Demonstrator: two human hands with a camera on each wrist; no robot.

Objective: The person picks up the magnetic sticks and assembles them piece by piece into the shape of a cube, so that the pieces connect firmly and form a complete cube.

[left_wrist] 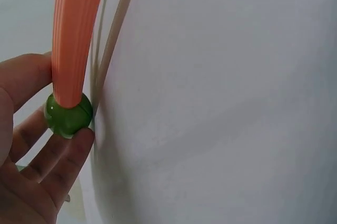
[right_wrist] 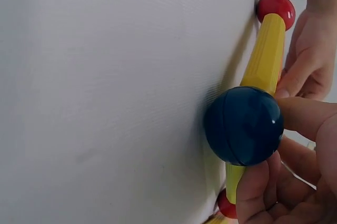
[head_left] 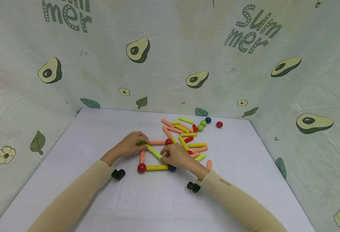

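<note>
On the table lies a square of sticks and balls. My left hand grips the green ball at its far left corner, where a salmon stick joins. A lime stick runs diagonally from there to my right hand, whose thumb and fingers pinch its near end. Right under that hand is the dark blue ball, joined to a yellow stick. A red ball marks the near left corner, another red ball the far right. The right hand hides most of the square's right side.
Several loose salmon, yellow, lime and red sticks lie right of and behind the square. Beyond them are two green balls, a blue ball and a red ball. A patterned cloth walls the table's back and sides.
</note>
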